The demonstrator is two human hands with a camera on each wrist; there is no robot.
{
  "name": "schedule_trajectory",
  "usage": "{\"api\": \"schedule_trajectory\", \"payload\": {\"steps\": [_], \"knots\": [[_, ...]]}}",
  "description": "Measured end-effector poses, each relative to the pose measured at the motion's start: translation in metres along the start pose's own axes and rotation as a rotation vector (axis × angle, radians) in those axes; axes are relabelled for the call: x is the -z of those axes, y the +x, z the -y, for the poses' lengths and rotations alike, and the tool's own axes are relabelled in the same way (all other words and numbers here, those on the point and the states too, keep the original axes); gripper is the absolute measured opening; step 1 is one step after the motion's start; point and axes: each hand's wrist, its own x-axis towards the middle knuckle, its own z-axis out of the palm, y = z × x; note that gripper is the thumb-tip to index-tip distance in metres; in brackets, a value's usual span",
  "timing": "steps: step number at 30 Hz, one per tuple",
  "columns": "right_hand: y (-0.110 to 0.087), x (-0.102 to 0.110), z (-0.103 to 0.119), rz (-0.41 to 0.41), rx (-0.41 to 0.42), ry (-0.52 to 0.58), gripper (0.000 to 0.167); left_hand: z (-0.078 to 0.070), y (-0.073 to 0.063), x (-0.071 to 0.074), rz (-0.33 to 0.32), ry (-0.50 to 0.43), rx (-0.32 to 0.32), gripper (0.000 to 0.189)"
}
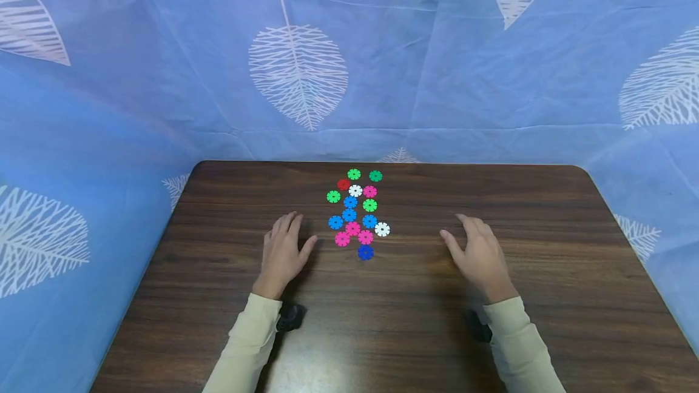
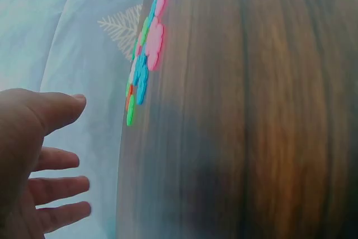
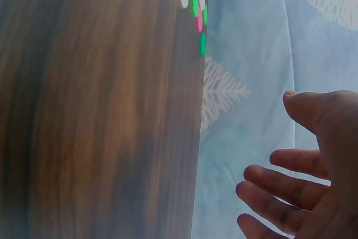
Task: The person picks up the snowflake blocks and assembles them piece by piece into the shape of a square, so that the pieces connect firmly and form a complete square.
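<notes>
Several flat, notched plastic discs lie loosely grouped on the dark wooden table (image 1: 207,272). Among them are a red disc (image 1: 343,184), a dark blue disc (image 1: 365,252) nearest the front, a white disc (image 1: 382,229) at the right side and a pink disc (image 1: 341,239) at the left. My left hand (image 1: 283,255) is left of the group, fingers spread and holding nothing. Well to the right of the discs, my right hand (image 1: 480,255) has relaxed fingers and nothing in its grasp. Both wrist views show empty fingers apart from the discs.
A blue cloth (image 1: 382,77) with white leaf prints hangs behind the table and at its sides. The discs stand near the table's back edge. Each wrist carries a dark strapped device (image 1: 291,317) below a pale sleeve (image 1: 243,344).
</notes>
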Motion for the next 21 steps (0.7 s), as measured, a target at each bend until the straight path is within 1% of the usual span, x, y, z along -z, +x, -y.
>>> {"api": "schedule_trajectory", "payload": {"steps": [5,8,13,21], "knots": [[0.006,-0.008,0.010,-0.027,0.041,0.010,0.048,-0.007,0.001,-0.002,-0.004,-0.017,-0.006,0.049],[0.009,-0.013,0.017,-0.015,0.051,0.025,0.043,-0.010,0.002,-0.003,-0.003,-0.052,-0.003,0.043],[0.016,-0.020,0.031,0.034,0.035,0.034,0.037,-0.018,0.006,-0.004,0.051,-0.125,0.027,0.036],[0.021,-0.041,0.053,0.120,0.024,0.038,0.034,-0.027,0.014,-0.014,0.133,-0.160,0.055,0.031]]}}
